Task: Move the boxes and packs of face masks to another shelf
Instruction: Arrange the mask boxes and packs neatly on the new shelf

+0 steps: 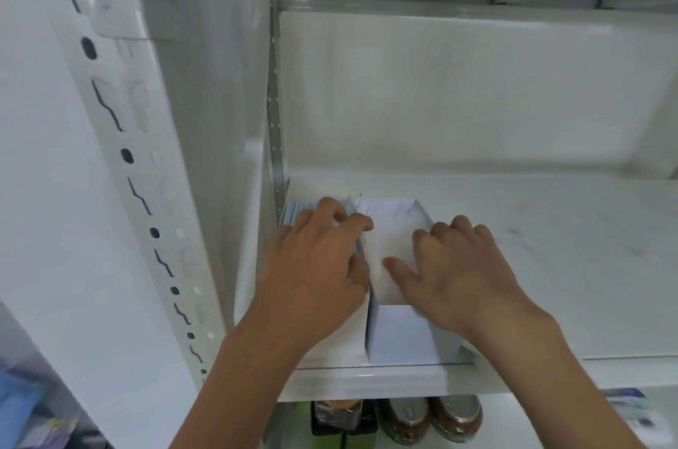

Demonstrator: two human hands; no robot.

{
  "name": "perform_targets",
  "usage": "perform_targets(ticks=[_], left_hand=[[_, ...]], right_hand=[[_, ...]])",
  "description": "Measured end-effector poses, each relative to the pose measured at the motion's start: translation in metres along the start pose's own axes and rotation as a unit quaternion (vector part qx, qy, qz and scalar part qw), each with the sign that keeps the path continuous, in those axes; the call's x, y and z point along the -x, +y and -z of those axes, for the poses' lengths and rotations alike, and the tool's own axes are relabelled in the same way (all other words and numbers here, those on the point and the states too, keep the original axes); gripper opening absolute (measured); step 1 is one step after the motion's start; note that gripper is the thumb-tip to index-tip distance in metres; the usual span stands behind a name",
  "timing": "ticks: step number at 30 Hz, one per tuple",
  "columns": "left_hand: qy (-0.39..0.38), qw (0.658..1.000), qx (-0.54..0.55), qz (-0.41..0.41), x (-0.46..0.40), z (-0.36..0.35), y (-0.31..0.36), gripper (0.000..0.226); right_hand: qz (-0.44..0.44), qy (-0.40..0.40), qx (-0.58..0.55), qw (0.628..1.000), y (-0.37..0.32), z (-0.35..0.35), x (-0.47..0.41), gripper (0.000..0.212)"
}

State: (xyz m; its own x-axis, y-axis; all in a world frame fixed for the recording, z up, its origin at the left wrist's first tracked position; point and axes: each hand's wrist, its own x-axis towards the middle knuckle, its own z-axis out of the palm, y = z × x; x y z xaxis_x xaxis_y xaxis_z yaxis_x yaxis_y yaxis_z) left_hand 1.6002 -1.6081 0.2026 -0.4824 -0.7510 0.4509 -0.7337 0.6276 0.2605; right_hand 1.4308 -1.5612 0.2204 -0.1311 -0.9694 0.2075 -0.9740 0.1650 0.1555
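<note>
Boxes: two open white boxes (401,335) stood side by side, touching, lower centre, on the white shelf (550,247).
Left hand (315,265): fingers curled over the left box's packs (293,208).
Right hand (455,272): fingers spread, resting on the right box.

Two open white boxes (400,335) of packs stand side by side on the shelf (550,247); below the shelf, three jars (455,419) show

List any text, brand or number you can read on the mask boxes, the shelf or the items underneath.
None is readable.
Right white box: front face shows no print.
Left box: mostly hidden by the left hand.
Jars below the shelf: labels too blurred.
Blue-and-white pack at lower right: print too blurred.
</note>
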Motion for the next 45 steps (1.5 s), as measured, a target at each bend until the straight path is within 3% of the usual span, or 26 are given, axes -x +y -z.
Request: perform_targets(ticks=[3, 6, 12, 19, 23, 25, 30, 36, 38, 40, 42, 45], left_hand=[[-0.059, 0.997, 0.009, -0.053, -0.003, -0.009, 0.004, 0.040], [-0.078, 0.995, 0.009, -0.060, -0.003, -0.013, 0.003, 0.059], [-0.077, 0.995, 0.030, -0.057, -0.004, -0.014, 0.002, 0.044], [-0.065, 0.996, 0.036, -0.045, -0.004, -0.016, 0.003, 0.039], [-0.060, 0.997, 0.019, -0.042, -0.003, -0.017, 0.004, 0.042], [-0.063, 0.997, 0.008, -0.040, -0.003, -0.017, 0.006, 0.047], [-0.057, 0.998, 0.025, -0.034, -0.003, -0.017, 0.006, 0.041], [-0.044, 0.998, 0.022, -0.033, 0.003, -0.017, 0.005, 0.057], [-0.039, 0.998, 0.025, -0.037, 0.003, -0.017, 0.005, 0.057], [-0.037, 0.998, 0.034, -0.045, 0.002, -0.017, 0.005, 0.049], [-0.038, 0.997, 0.039, -0.047, 0.003, -0.017, 0.004, 0.045], [-0.039, 0.997, 0.024, -0.057, 0.007, -0.018, 0.001, 0.063]], right_hand=[[0.027, -0.021, -0.044, 0.998, -0.011, 0.003, -0.003, 0.038], [0.038, -0.055, -0.113, 0.991, -0.016, 0.001, -0.004, 0.027], [0.048, -0.101, -0.246, 0.963, -0.019, -0.002, -0.010, 0.022], [0.066, -0.040, -0.312, 0.947, -0.013, -0.015, -0.015, 0.015], [0.016, -0.026, -0.382, 0.923, -0.005, -0.019, -0.022, 0.050], [-0.012, 0.002, -0.397, 0.918, -0.004, -0.020, -0.022, 0.048], [-0.035, 0.105, -0.345, 0.932, -0.012, -0.015, -0.014, 0.013], [-0.053, 0.209, -0.257, 0.942, -0.013, 0.004, -0.006, 0.032], [-0.052, 0.186, -0.223, 0.955, -0.017, 0.006, -0.005, 0.032], [-0.028, 0.123, -0.261, 0.957, -0.018, -0.001, -0.001, 0.025], [0.024, 0.061, -0.340, 0.938, -0.015, -0.010, 0.003, 0.013], [0.051, 0.074, -0.439, 0.894, -0.003, -0.013, 0.009, 0.014]])
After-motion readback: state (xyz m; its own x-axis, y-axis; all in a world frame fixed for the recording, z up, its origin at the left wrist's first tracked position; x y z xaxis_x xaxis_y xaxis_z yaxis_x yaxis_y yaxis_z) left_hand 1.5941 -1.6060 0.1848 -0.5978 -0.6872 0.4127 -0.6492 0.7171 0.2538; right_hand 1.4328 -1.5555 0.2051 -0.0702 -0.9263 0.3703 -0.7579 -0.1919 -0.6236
